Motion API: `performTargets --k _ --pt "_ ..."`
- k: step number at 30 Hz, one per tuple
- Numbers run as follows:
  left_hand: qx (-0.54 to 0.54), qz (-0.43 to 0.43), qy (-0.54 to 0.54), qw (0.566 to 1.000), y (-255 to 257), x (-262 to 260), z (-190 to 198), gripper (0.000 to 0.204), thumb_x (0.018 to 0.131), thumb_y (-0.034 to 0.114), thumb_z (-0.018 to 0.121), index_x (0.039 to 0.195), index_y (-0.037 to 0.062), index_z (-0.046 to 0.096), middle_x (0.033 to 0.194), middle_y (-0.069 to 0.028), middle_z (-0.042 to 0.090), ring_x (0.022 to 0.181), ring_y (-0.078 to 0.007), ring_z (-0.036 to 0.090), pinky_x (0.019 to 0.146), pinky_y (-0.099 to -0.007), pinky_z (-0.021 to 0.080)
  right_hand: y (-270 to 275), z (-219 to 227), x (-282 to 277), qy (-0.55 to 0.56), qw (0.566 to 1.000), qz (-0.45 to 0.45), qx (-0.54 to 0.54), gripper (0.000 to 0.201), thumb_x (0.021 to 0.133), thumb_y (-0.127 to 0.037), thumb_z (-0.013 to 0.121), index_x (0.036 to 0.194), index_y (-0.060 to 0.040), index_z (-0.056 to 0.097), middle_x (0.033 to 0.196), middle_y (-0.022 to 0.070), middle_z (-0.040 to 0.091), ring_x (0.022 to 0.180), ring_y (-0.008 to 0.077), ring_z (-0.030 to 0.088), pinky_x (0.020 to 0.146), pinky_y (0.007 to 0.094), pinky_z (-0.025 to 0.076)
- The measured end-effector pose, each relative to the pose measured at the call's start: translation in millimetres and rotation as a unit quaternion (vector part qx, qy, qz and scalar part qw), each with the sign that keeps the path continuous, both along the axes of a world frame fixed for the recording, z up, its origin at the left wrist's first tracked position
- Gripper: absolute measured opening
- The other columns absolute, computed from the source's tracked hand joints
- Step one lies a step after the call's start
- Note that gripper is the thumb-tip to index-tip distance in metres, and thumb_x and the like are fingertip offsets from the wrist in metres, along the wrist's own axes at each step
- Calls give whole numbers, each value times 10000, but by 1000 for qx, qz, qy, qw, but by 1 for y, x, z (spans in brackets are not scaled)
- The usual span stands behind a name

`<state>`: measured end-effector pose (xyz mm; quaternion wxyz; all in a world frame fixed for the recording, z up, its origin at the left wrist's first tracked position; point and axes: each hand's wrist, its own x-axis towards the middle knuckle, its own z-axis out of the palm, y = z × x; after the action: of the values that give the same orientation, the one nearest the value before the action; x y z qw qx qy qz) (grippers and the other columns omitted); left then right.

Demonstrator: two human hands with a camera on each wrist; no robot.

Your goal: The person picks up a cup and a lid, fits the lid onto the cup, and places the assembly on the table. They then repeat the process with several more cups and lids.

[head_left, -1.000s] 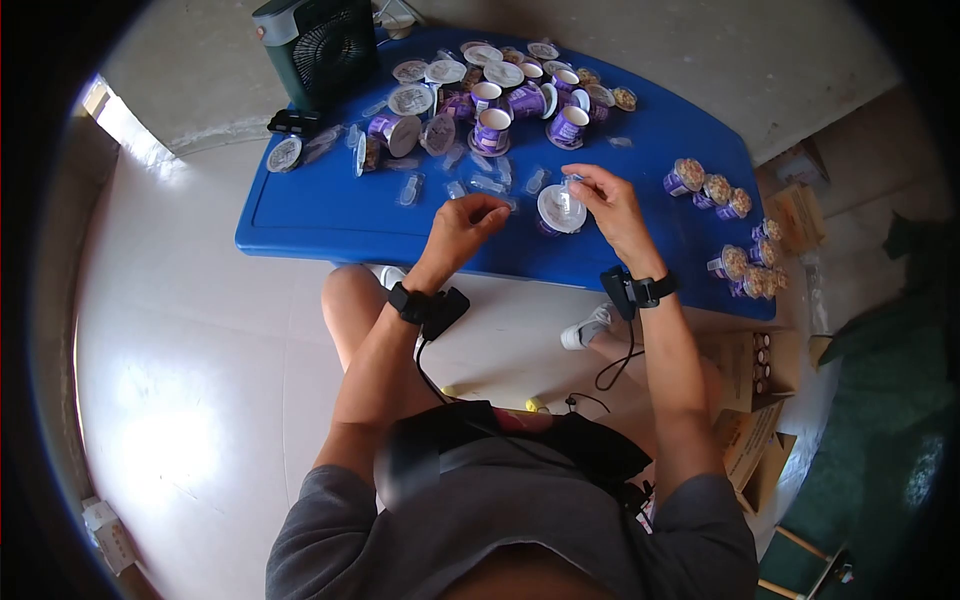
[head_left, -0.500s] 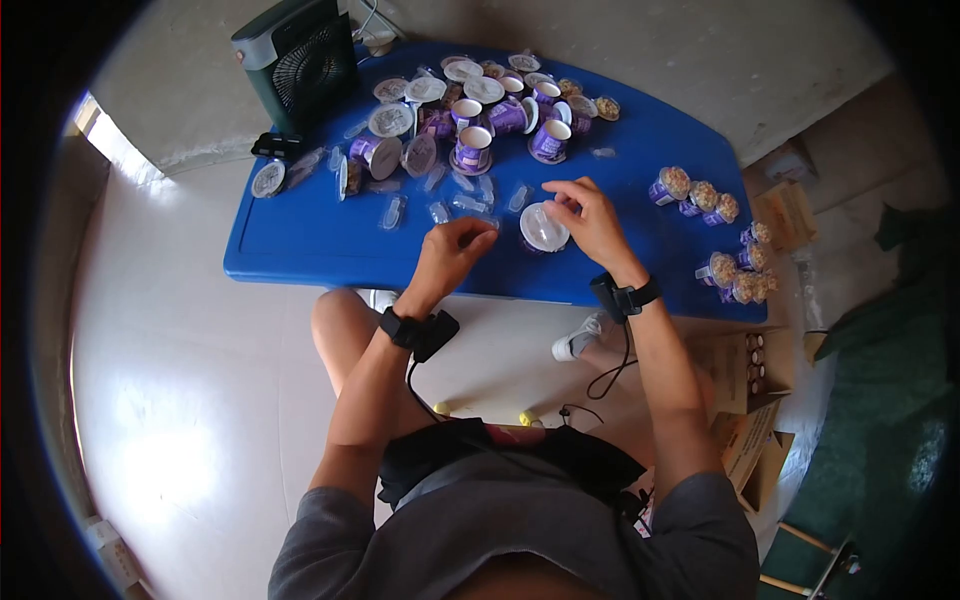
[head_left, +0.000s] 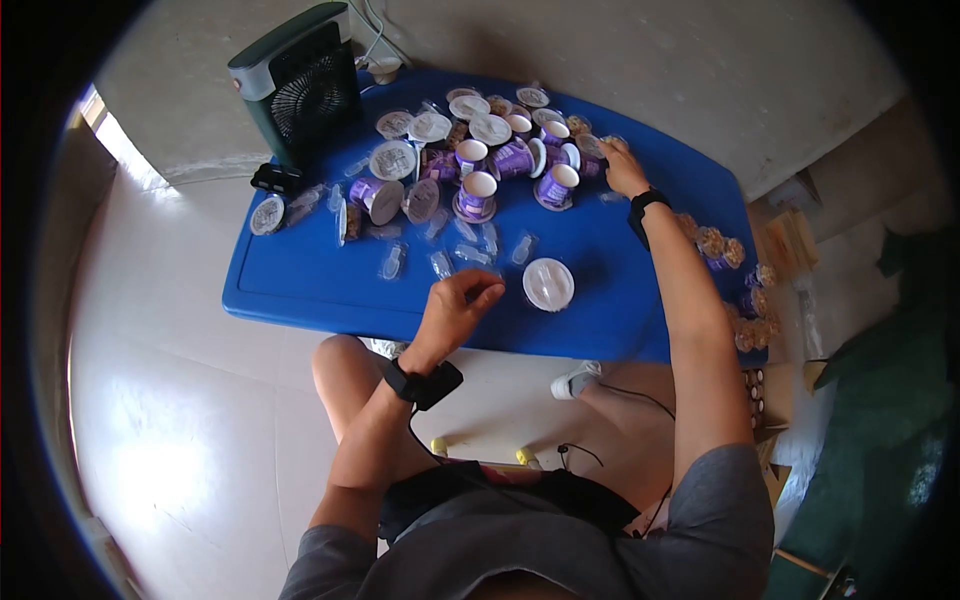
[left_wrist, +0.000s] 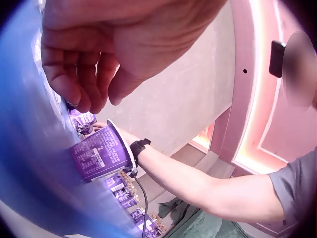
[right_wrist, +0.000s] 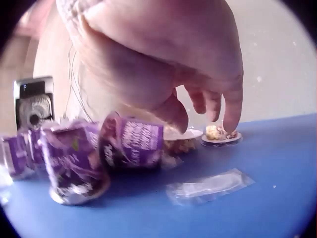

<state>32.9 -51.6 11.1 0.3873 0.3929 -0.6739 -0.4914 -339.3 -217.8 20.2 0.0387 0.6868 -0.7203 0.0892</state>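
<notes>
A purple cup (left_wrist: 101,154) with a white lid (head_left: 549,286) stands near the table's front edge, and a clear plastic spoon seems to lie on the lid. Left of this cup hovers my left hand (head_left: 455,310), fingers loosely curled with nothing in them. My right hand (head_left: 624,170) reaches to the back right end of the pile. In the right wrist view its fingers point down, fingertips right at a small tub of popcorn-like bits (right_wrist: 218,134). A tipped purple cup (right_wrist: 136,144) and a wrapped spoon (right_wrist: 210,187) lie close by.
Purple cups, round lids (head_left: 392,160) and wrapped spoons (head_left: 393,260) crowd the back of the blue table (head_left: 290,290). A dark fan (head_left: 305,88) stands at the back left. Several cups topped with popcorn-like bits (head_left: 711,242) line the right edge, partly behind my right arm.
My right hand has left the lidded cup and moved away to the back right of the pile. My left hand stays beside the cup. The head view has shifted slightly.
</notes>
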Motion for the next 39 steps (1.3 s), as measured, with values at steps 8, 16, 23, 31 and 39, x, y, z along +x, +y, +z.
performTargets --k 8,16,23,31,39 --pt "13 -5 -36 999 -6 -1 4 193 874 146 651 1003 5 675 883 -97 689 793 -149 631 727 -279 487 -24 -8 -2 -5 997 66 -36 347 917 -119 424 1221 -127 591 1301 117 533 1179 310 525 985 388 423" --pt "-33 -8 -25 999 -3 -4 -1 181 866 137 647 962 -15 665 805 -118 669 691 -169 626 636 -287 488 60 37 11 -2 991 -7 -137 162 907 -172 519 953 -55 621 963 173 645 853 383 605 748 450 482" --pt "95 -24 97 990 -2 -18 -19 287 937 160 559 1167 -11 578 970 -134 646 767 -176 668 619 -276 539 170 42 64 -657 751 19 -71 273 943 -165 571 1173 -19 587 870 8 620 717 70 554 691 243 490" --pt "135 -64 188 971 2 -38 -20 388 989 200 470 1302 -29 464 1096 -148 596 803 -195 660 656 -292 565 218 16 124 -829 558 29 33 288 947 -149 555 1200 -10 547 900 16 565 783 99 532 784 320 507" --pt "167 -83 202 961 4 -46 -20 399 979 240 494 1274 -29 493 969 -126 638 781 -181 657 656 -285 559 223 -3 132 -786 616 -4 41 309 949 -138 551 1227 -5 564 887 1 591 730 57 522 664 257 492"
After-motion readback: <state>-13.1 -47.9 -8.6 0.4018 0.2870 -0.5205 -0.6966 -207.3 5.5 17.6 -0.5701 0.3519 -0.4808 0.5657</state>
